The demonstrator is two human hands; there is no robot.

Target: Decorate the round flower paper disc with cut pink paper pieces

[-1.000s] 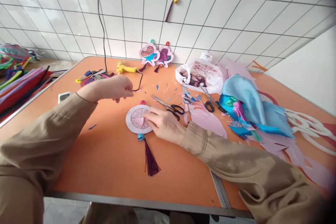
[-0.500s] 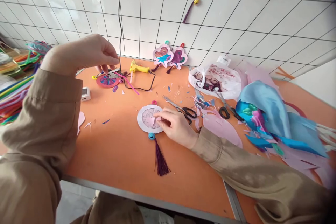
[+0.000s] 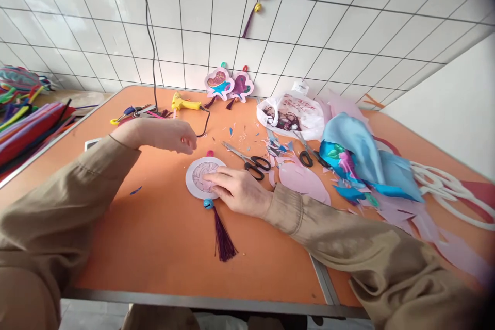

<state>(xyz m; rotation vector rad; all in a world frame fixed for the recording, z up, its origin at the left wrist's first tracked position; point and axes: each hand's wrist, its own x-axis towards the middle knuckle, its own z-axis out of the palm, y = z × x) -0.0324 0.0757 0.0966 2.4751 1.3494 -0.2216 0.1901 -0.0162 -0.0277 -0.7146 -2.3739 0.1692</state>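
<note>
In the middle of the orange table lies a round ornament [image 3: 192, 181] with a white rim and a pale pink patterned centre. A pink loop [image 3: 210, 153] tops it, and a blue bell [image 3: 208, 204] with a dark purple tassel [image 3: 224, 240] hangs below. My right hand [image 3: 240, 191] rests on the ornament's right side, fingers stretched across the centre. My left hand [image 3: 166, 136] hovers above and left of the ornament, fingers curled under; whether anything is in them is hidden.
Scissors [image 3: 255, 163] lie to the right among scraps. A yellow glue gun [image 3: 185, 104] with its cord lies behind. Farther right are a white plastic bag [image 3: 309, 113] and blue fabric [image 3: 356, 139]. Two cloud-shaped ornaments [image 3: 219, 82] lean on the tiled wall.
My left hand has come from the tools at the back left toward the ornament, its fingers now curled. My right hand's fingers now lie flatter on the ornament. The view has shifted right.
</note>
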